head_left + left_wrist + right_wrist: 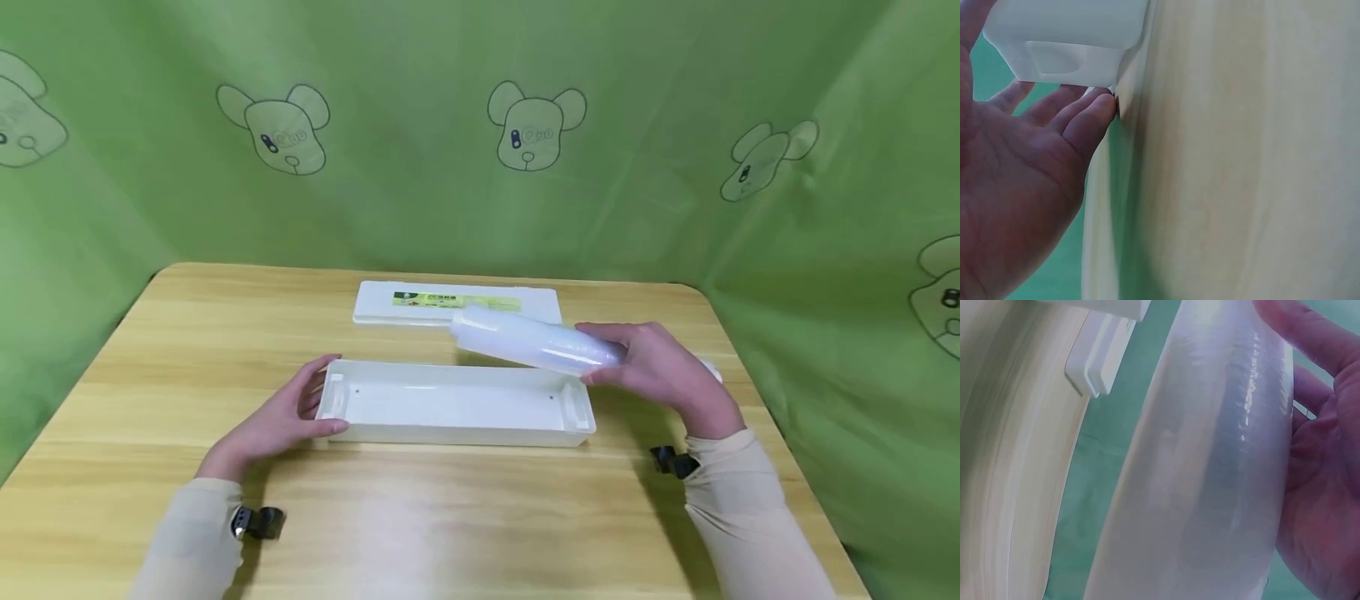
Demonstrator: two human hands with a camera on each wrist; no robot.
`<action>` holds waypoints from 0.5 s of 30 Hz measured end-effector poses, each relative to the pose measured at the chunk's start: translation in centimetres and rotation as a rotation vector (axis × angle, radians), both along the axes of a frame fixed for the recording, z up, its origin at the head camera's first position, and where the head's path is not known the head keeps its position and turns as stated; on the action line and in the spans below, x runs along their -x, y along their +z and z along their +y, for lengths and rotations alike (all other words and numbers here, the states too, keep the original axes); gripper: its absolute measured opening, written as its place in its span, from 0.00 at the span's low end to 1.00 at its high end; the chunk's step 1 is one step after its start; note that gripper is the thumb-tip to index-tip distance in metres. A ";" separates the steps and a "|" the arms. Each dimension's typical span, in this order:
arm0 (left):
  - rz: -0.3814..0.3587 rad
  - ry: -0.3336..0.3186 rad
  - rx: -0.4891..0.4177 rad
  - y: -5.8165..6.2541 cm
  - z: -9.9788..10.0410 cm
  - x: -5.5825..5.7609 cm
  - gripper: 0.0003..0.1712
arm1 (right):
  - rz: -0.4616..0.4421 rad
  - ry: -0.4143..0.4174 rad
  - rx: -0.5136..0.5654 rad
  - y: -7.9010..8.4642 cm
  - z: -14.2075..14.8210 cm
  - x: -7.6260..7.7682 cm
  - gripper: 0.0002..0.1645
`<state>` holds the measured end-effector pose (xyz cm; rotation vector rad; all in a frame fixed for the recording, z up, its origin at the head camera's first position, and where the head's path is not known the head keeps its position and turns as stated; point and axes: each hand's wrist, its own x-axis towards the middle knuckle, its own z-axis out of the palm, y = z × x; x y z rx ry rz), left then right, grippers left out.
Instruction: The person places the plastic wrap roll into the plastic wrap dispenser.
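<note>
A long white plastic box, its top uncovered, lies across the middle of the table. My left hand grips its left end, thumb at the front corner and fingers round the back. In the left wrist view those fingers curl under the end of the box. My right hand holds a roll of cling film by its right end, above the box's back right side. The roll tilts, its left end higher. The right wrist view shows the clear film wound smoothly, with the thumb along it.
Behind the box lies a flat white lid with a green and yellow label, partly overlapped by the roll. A small white item shows past my right wrist. A green curtain hangs along the wooden table's back and sides.
</note>
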<state>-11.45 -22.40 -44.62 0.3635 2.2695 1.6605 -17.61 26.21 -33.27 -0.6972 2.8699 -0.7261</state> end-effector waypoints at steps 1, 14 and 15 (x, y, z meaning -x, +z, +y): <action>-0.004 -0.001 0.000 -0.1 0.1 0.0 0.59 | -0.004 0.006 0.008 -0.1 0.0 -0.2 0.40; -0.003 0.000 0.007 0.3 0.3 -0.2 0.59 | 0.000 0.058 0.033 -0.2 -1.0 -0.6 0.37; 0.001 -0.002 0.008 0.3 0.4 -0.2 0.59 | -0.002 0.059 0.033 -0.2 -1.0 -0.6 0.37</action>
